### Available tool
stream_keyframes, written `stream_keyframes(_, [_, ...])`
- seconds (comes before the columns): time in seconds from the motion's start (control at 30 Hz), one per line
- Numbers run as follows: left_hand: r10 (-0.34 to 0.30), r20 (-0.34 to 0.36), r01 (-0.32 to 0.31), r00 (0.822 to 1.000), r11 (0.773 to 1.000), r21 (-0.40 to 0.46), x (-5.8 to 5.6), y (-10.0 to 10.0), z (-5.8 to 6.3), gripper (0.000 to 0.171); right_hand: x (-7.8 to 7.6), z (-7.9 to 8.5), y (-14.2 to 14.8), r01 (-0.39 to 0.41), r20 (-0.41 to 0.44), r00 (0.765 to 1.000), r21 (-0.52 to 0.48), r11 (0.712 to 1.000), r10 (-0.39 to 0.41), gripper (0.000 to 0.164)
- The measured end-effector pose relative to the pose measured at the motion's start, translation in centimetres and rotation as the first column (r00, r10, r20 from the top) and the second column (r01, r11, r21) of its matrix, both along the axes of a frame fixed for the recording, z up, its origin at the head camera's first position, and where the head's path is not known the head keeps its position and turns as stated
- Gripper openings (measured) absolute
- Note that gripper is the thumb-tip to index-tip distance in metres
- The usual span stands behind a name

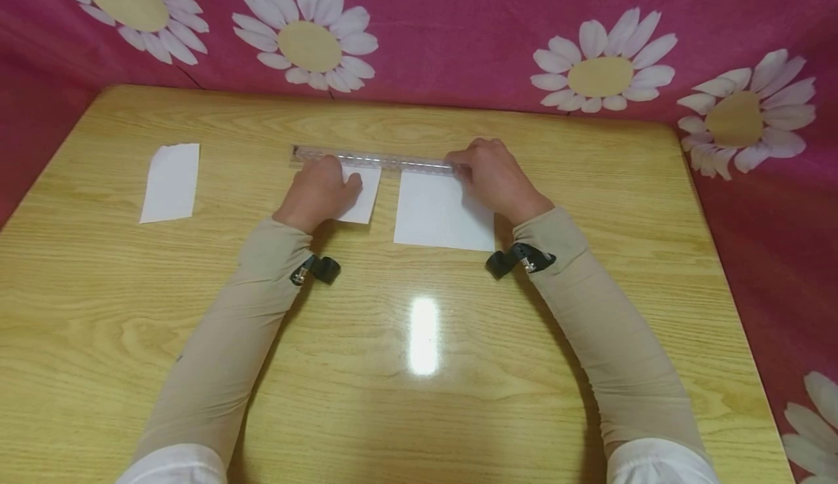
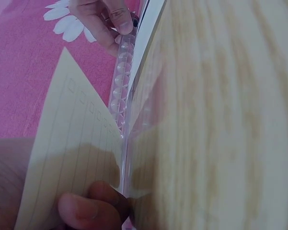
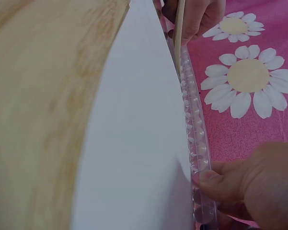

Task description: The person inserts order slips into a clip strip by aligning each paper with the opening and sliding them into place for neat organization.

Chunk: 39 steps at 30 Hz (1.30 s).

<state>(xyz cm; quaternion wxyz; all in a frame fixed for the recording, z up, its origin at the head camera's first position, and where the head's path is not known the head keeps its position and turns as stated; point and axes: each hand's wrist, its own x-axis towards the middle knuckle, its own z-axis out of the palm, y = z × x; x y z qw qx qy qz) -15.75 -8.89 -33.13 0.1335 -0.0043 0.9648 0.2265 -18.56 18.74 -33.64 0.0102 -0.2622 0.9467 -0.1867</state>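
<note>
A long clear plastic strip with a row of ring-like loops (image 1: 393, 162), resembling a loose-leaf binding spine, lies crosswise between both hands. My left hand (image 1: 321, 191) grips a small lined paper sheet (image 2: 72, 124) at the strip's left part, its fingertips (image 2: 86, 208) close against the strip. At the right end of the strip, my right hand (image 1: 494, 178) pinches it between thumb and fingers, as the right wrist view shows. A white sheet (image 1: 439, 211) extends from the strip toward me beside the right hand. Whether either sheet is fastened into the loops, I cannot tell.
Another piece of white paper (image 1: 172, 182) lies on the wooden table (image 1: 419, 411) to the left. Behind the table's far edge hangs a pink cloth with daisies (image 1: 452, 40). Each wrist wears a black camera mount (image 1: 321, 268).
</note>
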Motion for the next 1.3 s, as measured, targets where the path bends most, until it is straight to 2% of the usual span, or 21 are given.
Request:
stream_keyframes(0.6, [-0.012, 0.001, 0.012, 1.0, 1.0, -0.021, -0.02, 0.21, -0.02, 0.039, 0.04, 0.03, -0.02, -0.006, -0.013, 1.0, -0.007, 1.0, 0.006, 0.029])
stream_keyframes(1.07, [-0.014, 0.028, 0.014, 1.0, 1.0, -0.014, -0.14, 0.59, 0.09, 0.051, 0.18, 0.21, -0.07, 0.008, 0.002, 1.0, -0.014, 1.0, -0.008, 0.029])
stream_keyframes(1.3, [-0.018, 0.021, 0.019, 1.0, 1.0, -0.024, -0.12, 0.84, -0.07, 0.041, 0.13, 0.16, -0.01, -0.001, -0.005, 1.0, -0.016, 1.0, 0.001, 0.029])
